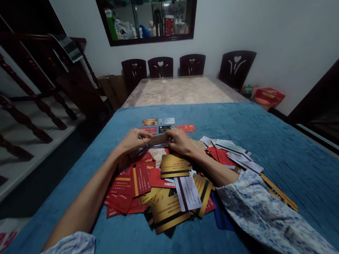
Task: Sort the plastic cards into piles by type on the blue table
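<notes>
My left hand (133, 141) and my right hand (178, 141) meet above a blue cloth (263, 198) and pinch the two ends of one pale card (158, 140). Both hands are closed on it. Under my forearms lies a loose pile of cards (165, 187), red, gold and white, several with dark magnetic stripes. Just beyond my hands, several cards lie face up in two short rows (165, 126) on the cloth. My sleeves are pale with a small blue pattern.
The cloth covers the near part of a long table; bare marbled tabletop (180, 91) shows beyond it. Dark wooden chairs (192, 65) stand at the far end. A wooden stair railing (18, 94) runs along the left. A wall cabinet (148, 9) holds bottles.
</notes>
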The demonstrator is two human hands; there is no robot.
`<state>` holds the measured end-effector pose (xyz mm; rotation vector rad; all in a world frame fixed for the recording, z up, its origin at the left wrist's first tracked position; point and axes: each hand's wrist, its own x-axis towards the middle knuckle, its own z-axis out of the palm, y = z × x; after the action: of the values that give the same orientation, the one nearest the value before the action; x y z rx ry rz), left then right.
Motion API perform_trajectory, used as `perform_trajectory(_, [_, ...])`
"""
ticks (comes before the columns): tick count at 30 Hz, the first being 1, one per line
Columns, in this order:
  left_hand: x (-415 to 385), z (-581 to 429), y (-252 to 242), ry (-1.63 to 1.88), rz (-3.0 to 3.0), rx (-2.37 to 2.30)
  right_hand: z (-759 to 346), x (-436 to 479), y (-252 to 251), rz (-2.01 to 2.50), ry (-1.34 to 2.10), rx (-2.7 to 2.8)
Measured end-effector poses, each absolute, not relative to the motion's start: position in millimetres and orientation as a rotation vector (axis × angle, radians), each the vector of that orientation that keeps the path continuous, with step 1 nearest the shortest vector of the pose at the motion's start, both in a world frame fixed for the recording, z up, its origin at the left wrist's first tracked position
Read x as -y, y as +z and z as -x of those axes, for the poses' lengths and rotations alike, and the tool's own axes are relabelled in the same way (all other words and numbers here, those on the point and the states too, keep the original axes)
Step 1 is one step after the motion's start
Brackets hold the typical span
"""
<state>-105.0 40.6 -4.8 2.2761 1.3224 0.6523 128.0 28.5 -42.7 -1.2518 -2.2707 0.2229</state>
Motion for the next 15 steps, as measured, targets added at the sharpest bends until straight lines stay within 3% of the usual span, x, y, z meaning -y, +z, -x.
perform_trajectory(15, [-42,94,-13,1.047,-2.109,-1.282,-129,-38,-53,1.089,0.371,2.077])
